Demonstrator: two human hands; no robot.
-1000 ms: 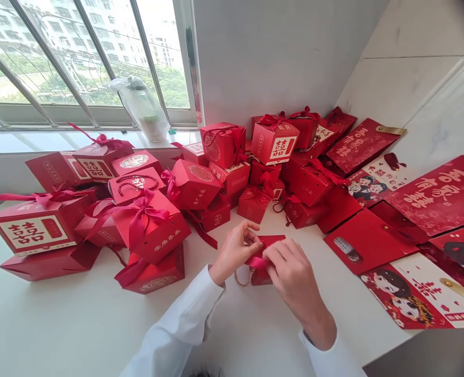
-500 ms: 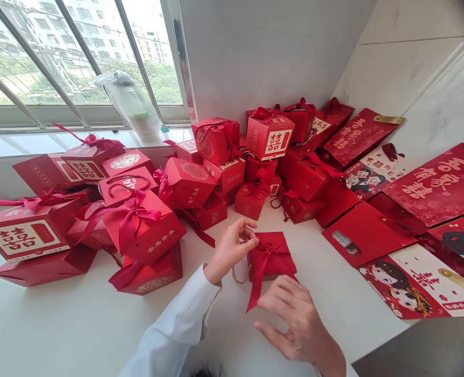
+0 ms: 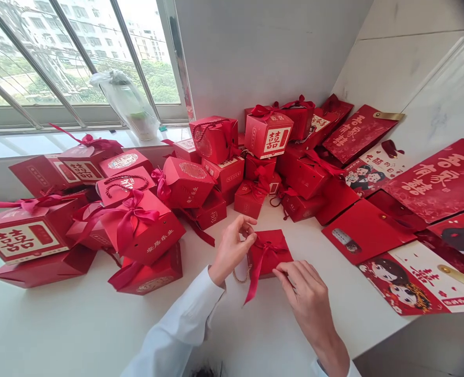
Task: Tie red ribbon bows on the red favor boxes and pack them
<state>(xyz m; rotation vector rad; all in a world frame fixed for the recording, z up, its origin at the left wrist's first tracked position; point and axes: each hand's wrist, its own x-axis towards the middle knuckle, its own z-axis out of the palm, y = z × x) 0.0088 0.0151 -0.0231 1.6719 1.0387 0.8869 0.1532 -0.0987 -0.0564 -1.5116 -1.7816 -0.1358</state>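
A small red gift box (image 3: pixel 281 240) with a red ribbon bow (image 3: pixel 269 251) on top sits on the white table in front of me. One ribbon tail hangs past its near edge, and a twisted cord handle (image 3: pixel 239 275) loops out at its left. My left hand (image 3: pixel 234 246) is at the box's upper left corner, thumb and fingers curled together; what they hold, if anything, is hidden. At the near right corner, my right hand (image 3: pixel 304 288) has its thumb and fingertips pinched; I cannot make out what is between them.
Several red gift boxes with ribbons (image 3: pixel 141 225) are piled at the left, and more boxes (image 3: pixel 269 136) are stacked at the back. Red and white paper bags (image 3: pixel 373 230) lie flat at the right. A bagged cup (image 3: pixel 137 112) stands on the windowsill.
My right hand has gone from spread fingers to a pinch and moved up to the box's near edge. My left hand stays at the upper left corner.
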